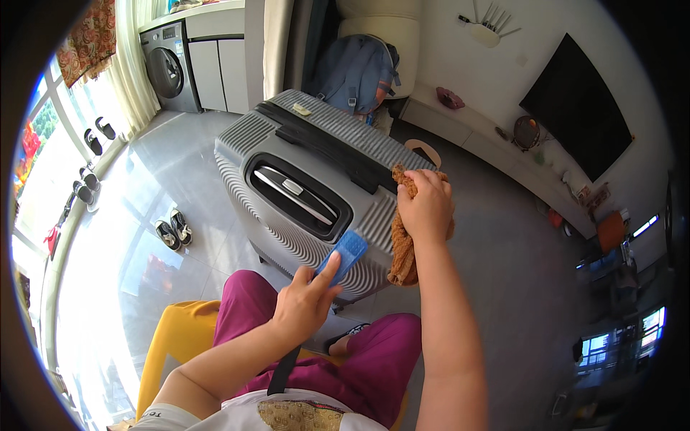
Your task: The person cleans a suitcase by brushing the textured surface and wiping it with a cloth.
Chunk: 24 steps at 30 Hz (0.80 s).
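Note:
A grey ribbed suitcase (287, 194) stands in front of my knees, its silver carry handle (295, 188) set in a black recess on the side towards me. My left hand (303, 305) grips a blue plastic brush (346, 253) over the near edge of the suitcase, index finger laid along its back; whether its underside touches the shell is hidden. My right hand (426, 205) is closed on a crumpled brown cloth (404, 260), pressed to the suitcase's right end. The cloth hangs down over that edge.
I sit on a yellow seat (172, 330). Black shoes (174, 230) lie on the tiled floor at left, with slippers (85, 185) by the window. Behind the suitcase is a blue backpack (359, 68). A washing machine (170, 68) stands at back left, a low cabinet (460, 129) at right.

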### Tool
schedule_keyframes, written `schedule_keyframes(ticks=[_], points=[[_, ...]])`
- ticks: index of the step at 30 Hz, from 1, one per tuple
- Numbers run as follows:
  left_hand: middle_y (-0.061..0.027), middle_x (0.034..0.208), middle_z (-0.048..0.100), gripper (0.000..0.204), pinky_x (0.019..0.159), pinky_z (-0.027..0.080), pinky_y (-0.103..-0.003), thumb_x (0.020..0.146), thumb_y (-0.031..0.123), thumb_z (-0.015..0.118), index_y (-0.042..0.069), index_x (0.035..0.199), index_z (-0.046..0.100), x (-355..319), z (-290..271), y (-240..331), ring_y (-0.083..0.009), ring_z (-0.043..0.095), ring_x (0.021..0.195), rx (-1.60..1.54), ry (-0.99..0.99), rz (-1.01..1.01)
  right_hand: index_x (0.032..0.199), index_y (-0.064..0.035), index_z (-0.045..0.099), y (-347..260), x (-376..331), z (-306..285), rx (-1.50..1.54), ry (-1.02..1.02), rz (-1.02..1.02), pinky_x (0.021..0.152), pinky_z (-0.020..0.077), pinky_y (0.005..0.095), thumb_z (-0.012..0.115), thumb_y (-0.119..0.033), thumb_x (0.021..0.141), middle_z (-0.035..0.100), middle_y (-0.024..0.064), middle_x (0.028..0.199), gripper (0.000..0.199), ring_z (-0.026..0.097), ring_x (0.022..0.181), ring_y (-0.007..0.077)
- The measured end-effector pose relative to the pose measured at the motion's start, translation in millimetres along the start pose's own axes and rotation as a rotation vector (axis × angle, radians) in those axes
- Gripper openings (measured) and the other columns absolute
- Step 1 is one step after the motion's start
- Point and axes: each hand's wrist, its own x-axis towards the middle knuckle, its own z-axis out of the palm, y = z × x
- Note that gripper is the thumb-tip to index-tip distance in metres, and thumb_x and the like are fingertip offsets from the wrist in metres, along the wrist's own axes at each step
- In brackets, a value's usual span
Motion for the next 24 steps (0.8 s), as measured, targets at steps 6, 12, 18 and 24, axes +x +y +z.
schedule_keyframes(ticks=[6,12,18,24], points=[[-0.0113,0.075,0.051,0.065,0.052,0.044,-0.038,0.084,0.015,0.072,0.017,0.144,0.045,1,7,-4,-0.0276,0.052,0.057,-0.091,0.037,-0.014,0.108,-0.0172,0.069,3,-3,6,0.010,0.003,-0.011,0.090,0.0475,0.0472,0.068,-0.025,0.083,0.061,0.0011,0.120,0.027,0.054,0.113,0.0280],[-0.0129,0.069,0.050,0.068,0.053,0.044,-0.042,0.084,0.014,0.072,0.022,0.145,0.043,-13,18,-3,-0.0320,0.052,0.055,-0.231,0.083,-0.048,0.110,-0.0183,0.068,2,-3,7,-0.002,-0.004,0.032,0.091,0.0467,0.0492,0.067,-0.026,0.084,0.060,0.0020,0.120,0.028,0.052,0.115,0.0285],[-0.0123,0.070,0.051,0.066,0.049,0.042,-0.040,0.082,0.012,0.073,0.017,0.142,0.047,-1,19,-5,-0.0298,0.050,0.054,0.002,0.089,-0.018,0.110,-0.0183,0.068,1,-5,5,-0.011,0.001,0.015,0.090,0.0469,0.0497,0.067,-0.024,0.083,0.059,0.0020,0.121,0.027,0.052,0.116,0.0289],[-0.0141,0.069,0.053,0.069,0.051,0.043,-0.040,0.084,0.010,0.071,0.008,0.145,0.039,3,21,-6,-0.0335,0.053,0.055,-0.036,0.092,0.022,0.109,-0.0177,0.068,2,-6,8,0.050,0.021,-0.026,0.091,0.0463,0.0492,0.067,-0.024,0.083,0.059,0.0025,0.120,0.027,0.052,0.115,0.0296]])
